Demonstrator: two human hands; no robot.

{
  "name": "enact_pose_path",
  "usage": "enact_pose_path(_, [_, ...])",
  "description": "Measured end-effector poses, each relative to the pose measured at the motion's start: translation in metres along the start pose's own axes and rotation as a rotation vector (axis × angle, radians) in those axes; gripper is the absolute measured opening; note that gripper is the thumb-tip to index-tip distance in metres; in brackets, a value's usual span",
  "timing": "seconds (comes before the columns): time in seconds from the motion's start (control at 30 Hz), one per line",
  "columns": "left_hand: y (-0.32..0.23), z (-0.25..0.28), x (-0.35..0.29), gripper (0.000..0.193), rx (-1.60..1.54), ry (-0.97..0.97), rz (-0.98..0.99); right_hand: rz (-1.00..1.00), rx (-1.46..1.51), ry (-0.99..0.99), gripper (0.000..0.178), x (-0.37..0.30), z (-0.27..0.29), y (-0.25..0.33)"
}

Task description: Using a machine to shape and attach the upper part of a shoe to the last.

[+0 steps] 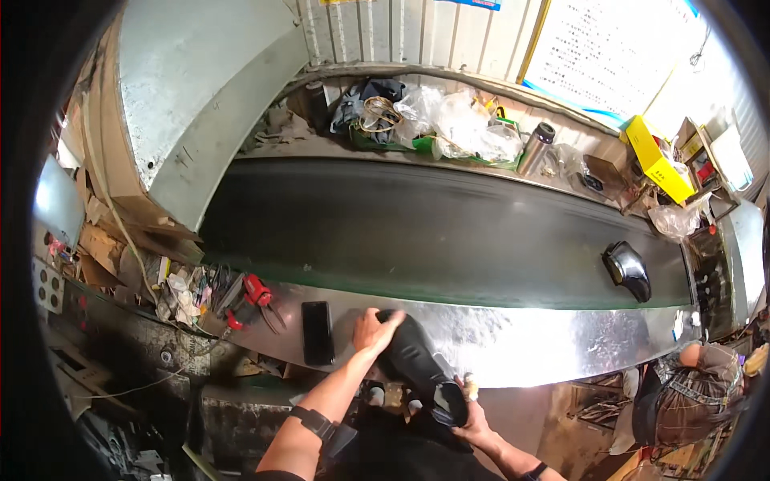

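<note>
A black shoe (411, 349) is held between my two hands above the near metal ledge, its toe end pointing away and its opening turned toward my body. My left hand (374, 332) is closed around the toe end. At the opening end, my right hand (476, 418) grips the side of the shoe. Something pale shows inside the opening, too small to make out. Further right, a second, glossy black shoe (630, 271) lies on the dark conveyor belt (433, 228), apart from my hands.
On the metal ledge (513, 337) lie a black phone (318, 333) and red-handled pliers (258, 293). Plastic bags (477, 128), a metal flask (536, 149) and a yellow box (658, 162) crowd the far shelf. A grey metal hood (200, 104) rises at the left.
</note>
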State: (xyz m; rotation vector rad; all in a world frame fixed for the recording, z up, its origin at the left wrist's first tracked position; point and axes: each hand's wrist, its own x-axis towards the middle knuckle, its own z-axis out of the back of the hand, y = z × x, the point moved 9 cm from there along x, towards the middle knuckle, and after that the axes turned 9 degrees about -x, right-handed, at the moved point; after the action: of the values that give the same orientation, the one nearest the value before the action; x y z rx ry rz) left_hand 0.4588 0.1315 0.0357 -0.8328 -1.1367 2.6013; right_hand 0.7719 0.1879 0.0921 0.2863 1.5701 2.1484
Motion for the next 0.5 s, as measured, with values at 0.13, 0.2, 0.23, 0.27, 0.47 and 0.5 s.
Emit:
enact_pose_path(0.13, [-0.018, -0.003, -0.023, 0.081, 0.105, -0.129, -0.092, 0.008, 0.069, 0.181, 0.108, 0.001, -0.017, -0.038])
enact_pose_path(0.2, [-0.008, -0.005, -0.013, 0.069, 0.014, -0.101, -0.029, -0.035, 0.188, 0.159, 0.106, 0.0, -0.022, -0.056])
enact_pose_path(0.23, [-0.01, -0.002, -0.013, 0.054, -0.065, -0.13, -0.019, -0.037, 0.162, 0.163, 0.106, 0.001, -0.023, -0.067])
enact_pose_path(0.27, [-0.007, -0.002, -0.011, 0.054, -0.068, -0.139, -0.019, -0.038, 0.136, 0.166, 0.106, 0.001, -0.024, -0.077])
enact_pose_path(0.47, [0.021, 0.025, -0.02, 0.039, -0.516, -0.078, 0.06, 0.236, -0.197, 0.218, 0.11, 0.005, -0.015, 0.003])
enact_pose_path(0.5, [0.024, 0.041, -0.027, 0.039, -0.527, -0.108, 0.07, 0.283, -0.132, 0.342, 0.11, 0.01, -0.015, 0.04])
